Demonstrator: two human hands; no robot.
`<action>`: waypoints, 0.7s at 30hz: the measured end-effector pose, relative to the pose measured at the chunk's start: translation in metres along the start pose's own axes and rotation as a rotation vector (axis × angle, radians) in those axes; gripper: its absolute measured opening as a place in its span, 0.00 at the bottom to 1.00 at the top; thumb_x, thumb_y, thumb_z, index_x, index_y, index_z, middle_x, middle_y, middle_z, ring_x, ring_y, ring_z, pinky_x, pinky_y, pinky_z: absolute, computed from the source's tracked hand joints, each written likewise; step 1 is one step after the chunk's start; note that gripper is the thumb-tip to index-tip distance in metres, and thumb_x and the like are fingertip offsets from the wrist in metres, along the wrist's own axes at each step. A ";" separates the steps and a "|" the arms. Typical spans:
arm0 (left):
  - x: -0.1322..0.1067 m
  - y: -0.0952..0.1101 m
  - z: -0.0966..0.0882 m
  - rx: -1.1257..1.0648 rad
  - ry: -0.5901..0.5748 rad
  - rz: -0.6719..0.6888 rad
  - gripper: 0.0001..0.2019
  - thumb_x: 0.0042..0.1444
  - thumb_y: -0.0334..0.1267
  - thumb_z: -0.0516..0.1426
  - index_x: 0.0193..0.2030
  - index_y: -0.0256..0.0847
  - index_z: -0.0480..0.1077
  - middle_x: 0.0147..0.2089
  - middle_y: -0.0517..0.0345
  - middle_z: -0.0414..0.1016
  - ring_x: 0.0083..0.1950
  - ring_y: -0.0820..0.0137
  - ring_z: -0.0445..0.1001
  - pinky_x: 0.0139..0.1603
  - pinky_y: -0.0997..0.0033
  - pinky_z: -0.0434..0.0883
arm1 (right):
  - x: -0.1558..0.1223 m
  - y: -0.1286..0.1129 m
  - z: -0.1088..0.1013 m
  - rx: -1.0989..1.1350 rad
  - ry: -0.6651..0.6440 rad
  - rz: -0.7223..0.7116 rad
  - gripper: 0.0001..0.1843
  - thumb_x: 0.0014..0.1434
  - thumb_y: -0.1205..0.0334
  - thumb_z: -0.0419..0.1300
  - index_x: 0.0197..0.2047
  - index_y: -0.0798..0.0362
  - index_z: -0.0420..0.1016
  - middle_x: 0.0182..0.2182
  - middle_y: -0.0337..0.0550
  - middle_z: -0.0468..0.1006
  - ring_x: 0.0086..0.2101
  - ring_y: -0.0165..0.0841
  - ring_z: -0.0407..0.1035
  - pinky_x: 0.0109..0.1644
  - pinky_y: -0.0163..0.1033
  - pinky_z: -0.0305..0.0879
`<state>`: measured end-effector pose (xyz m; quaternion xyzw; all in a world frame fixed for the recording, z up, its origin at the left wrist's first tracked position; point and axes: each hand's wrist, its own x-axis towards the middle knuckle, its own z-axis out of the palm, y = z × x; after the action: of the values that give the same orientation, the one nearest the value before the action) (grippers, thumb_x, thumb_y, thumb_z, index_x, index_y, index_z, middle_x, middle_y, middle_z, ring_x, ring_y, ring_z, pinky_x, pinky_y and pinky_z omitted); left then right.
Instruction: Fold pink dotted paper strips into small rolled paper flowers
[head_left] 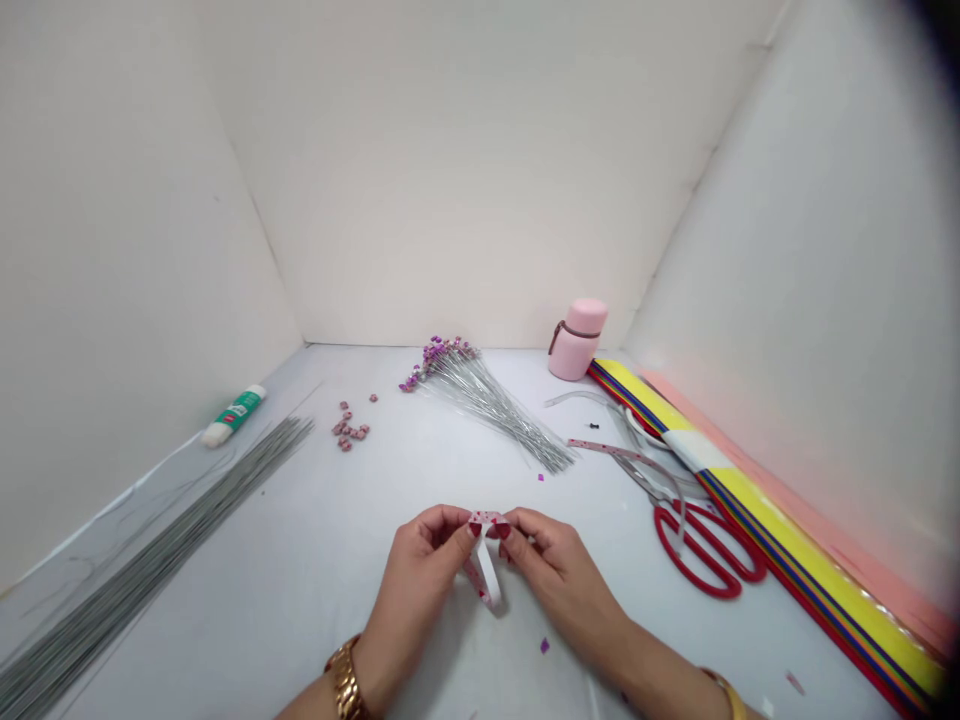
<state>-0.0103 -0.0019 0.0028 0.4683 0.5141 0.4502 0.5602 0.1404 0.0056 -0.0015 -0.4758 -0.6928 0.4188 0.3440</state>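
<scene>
No readable lettering — just a green label on the white-capped tube [238, 412], too small and blurred to make out — anywhere in view.

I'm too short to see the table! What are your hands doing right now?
Left hand: closed, pinching the white ribbon loop.
Right hand: closed, pinching the same ribbon loop.

Item: white ribbon printed with small red hearts [481, 580]
Form: folded into a narrow loop, ends gathered at top
Pose: held upright, loop hanging downward
Held: pinched between left hand [424, 570] and right hand [559, 580]
</scene>
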 end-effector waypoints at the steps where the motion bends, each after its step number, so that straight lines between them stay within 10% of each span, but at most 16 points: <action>1: 0.000 0.001 -0.001 0.087 0.024 0.044 0.07 0.52 0.37 0.54 0.30 0.37 0.70 0.22 0.58 0.73 0.26 0.70 0.70 0.31 0.73 0.66 | -0.001 0.001 -0.002 -0.134 0.033 -0.058 0.13 0.61 0.60 0.47 0.31 0.55 0.69 0.25 0.39 0.69 0.28 0.29 0.63 0.32 0.33 0.59; 10: -0.002 0.001 -0.010 0.788 0.128 0.496 0.07 0.53 0.31 0.50 0.27 0.39 0.67 0.26 0.59 0.70 0.27 0.71 0.68 0.29 0.73 0.64 | -0.001 0.002 -0.003 -0.864 0.301 -0.572 0.14 0.59 0.63 0.51 0.47 0.58 0.66 0.33 0.49 0.74 0.34 0.36 0.67 0.36 0.38 0.63; 21: 0.005 -0.006 -0.018 1.233 0.197 0.817 0.08 0.54 0.28 0.50 0.27 0.39 0.66 0.25 0.59 0.67 0.28 0.69 0.66 0.30 0.71 0.63 | -0.004 -0.008 -0.002 -0.878 0.290 -0.534 0.13 0.58 0.63 0.51 0.45 0.57 0.68 0.29 0.45 0.68 0.31 0.35 0.62 0.33 0.37 0.60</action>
<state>-0.0280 0.0029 -0.0044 0.8089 0.5061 0.2923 -0.0647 0.1401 0.0010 0.0057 -0.4349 -0.8452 -0.0827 0.2994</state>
